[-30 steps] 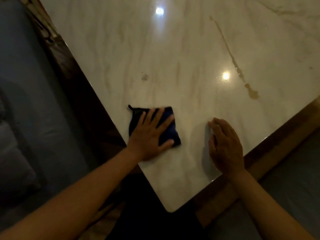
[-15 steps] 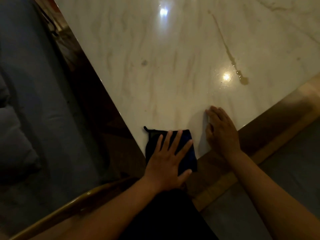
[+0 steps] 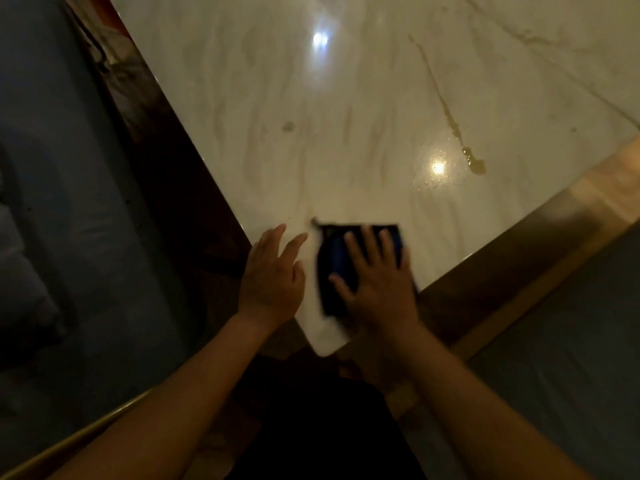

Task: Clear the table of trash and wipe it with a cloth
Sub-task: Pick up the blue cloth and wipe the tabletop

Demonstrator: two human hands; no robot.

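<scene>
Whole glossy pale marble table [image 3: 311, 116] ahead of me is open; only that thin yellowish spill streak [image 3: 446, 112] sits off right.

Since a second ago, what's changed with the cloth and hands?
The cloth passed from the left hand to the right hand, which now presses it flat near the table's corner. The left hand lies open beside it. The brown streak remains unwiped.

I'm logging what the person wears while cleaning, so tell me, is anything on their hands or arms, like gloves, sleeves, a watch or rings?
Nothing shows. The left hand and right hand are bare, without gloves, and both forearms are uncovered as far as the picture reaches, so no sleeve ends are visible. No watch or bracelet shows at either wrist. The light is dim and the right hand is blurred, so rings cannot be ruled out.
</scene>
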